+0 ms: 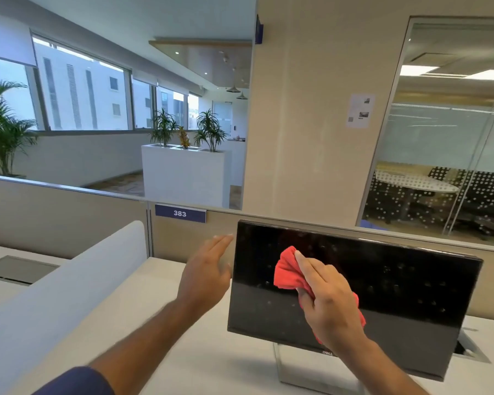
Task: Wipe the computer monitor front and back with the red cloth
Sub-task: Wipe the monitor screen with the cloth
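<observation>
One hand (330, 297) pressing red cloth (287, 273), monitor (397, 283) front

One monitor (382, 280), one cloth (287, 273), two hands.

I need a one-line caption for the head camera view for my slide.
Right hand presses a red cloth on the dark Dell monitor screen; open left hand reaches toward its left edge.

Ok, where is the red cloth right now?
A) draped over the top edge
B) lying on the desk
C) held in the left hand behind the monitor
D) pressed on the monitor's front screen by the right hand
D: the right hand holds the red cloth against the dark front of the monitor, while the left hand is open beside its left edge.
</observation>
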